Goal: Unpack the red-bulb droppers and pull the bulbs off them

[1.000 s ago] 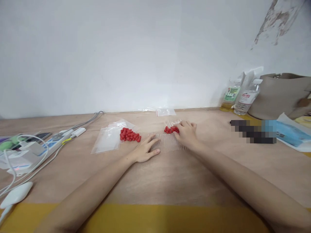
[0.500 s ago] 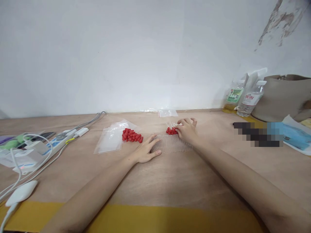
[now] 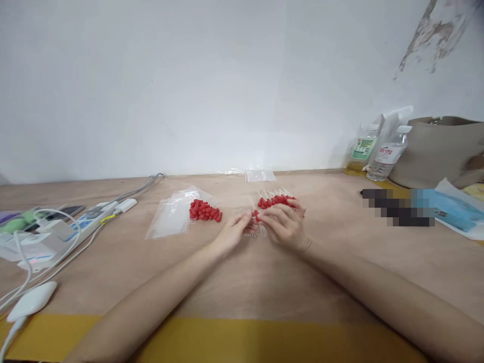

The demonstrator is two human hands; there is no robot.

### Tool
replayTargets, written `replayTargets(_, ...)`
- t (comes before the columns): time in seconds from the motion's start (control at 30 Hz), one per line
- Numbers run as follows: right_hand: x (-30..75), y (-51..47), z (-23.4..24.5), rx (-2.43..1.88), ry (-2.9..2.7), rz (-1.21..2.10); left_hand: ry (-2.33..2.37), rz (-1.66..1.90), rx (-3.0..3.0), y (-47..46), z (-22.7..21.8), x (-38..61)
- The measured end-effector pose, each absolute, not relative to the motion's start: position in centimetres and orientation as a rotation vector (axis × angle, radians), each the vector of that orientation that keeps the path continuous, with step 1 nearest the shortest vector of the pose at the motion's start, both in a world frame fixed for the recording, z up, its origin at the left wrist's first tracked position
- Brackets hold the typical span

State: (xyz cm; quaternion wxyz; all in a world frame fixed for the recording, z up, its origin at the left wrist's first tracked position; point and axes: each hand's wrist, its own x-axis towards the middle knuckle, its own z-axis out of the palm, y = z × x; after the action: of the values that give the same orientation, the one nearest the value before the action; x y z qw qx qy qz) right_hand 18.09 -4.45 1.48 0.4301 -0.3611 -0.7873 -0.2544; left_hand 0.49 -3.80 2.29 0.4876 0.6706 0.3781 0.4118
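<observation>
My left hand has its thumb and fingertips pinched together, apparently on a thin clear tube that the fingers mostly cover. Close against it, my right hand pinches a small red rubber bulb at the fingertips. Under and between both hands lie loose clear tubes, partly hidden. Just beyond my right hand runs a row of tubes fitted with red bulbs, their clear ends pointing toward the wall. To the left is a heap of loose red bulbs.
Clear plastic bags lie beside the heap, and another small bag is by the wall. A power strip with cables takes up the left. Bottles, a grey-beige bag and a blue packet are on the right.
My right hand has come back from the red bulbs toward my left hand. My left hand has gone from spread to pinching. More red-bulbed tubes show, and fewer loose clear tubes.
</observation>
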Motion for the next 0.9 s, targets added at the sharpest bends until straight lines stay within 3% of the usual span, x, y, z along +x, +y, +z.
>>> replayTargets(0.13,17.9,-6.2,0.9,-0.682,-2.149,-0.653,0.849,0.869,1.335,-4.5,2.3,1.1)
replayTargets(0.4,18.9,-6.0,0.6,-0.892,-2.187,-0.599,1.021,0.911,2.568,-4.4,1.8,-1.3)
replayTargets(0.6,18.8,-6.1,-0.2,-0.865,-2.237,-0.461,0.934,0.972,2.726,-5.1,0.2,-1.6)
replayTargets(0.77,18.4,-6.5,-0.4,-0.749,-2.313,-0.233,0.919,0.774,2.937,-6.0,0.5,-1.8)
replayTargets(0.9,18.4,-6.7,-0.8,-0.675,-2.332,-0.229,0.909,0.653,2.940,-6.6,0.9,-2.3)
